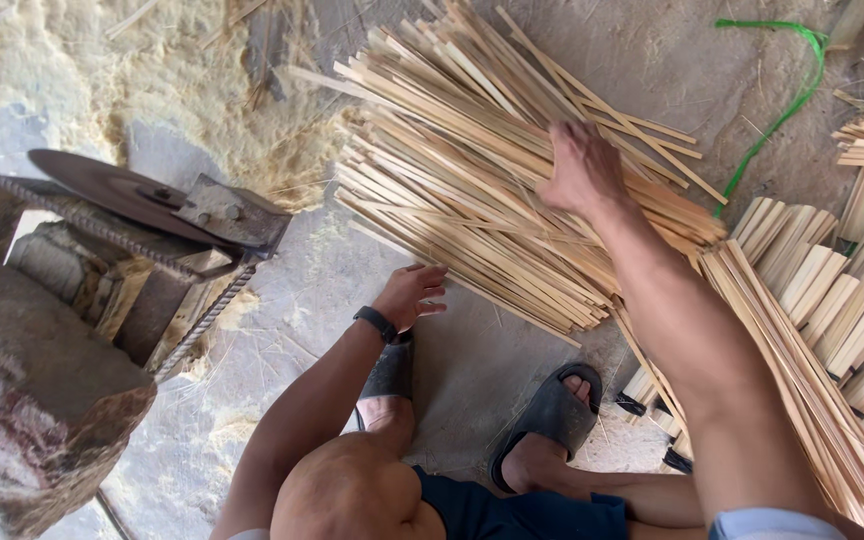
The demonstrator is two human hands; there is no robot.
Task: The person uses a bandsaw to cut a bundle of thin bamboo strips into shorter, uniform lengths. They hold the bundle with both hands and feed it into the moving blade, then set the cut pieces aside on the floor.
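A big heap of thin pale bamboo strips (472,190) lies on the concrete floor in front of me. My right hand (582,170) reaches far out and grips a bunch of strips near the top of the heap. My left hand (410,295), with a black band on its wrist, hovers at the heap's near edge with fingers loosely spread and nothing held. My feet in dark sandals (552,415) rest on the floor below the heap.
A rusty circular saw blade on a rough metal stand (142,210) sits to the left, with sawdust (152,70) piled behind it. More bamboo slats (832,300) are stacked at the right. A green strap (787,100) lies on the floor at the upper right.
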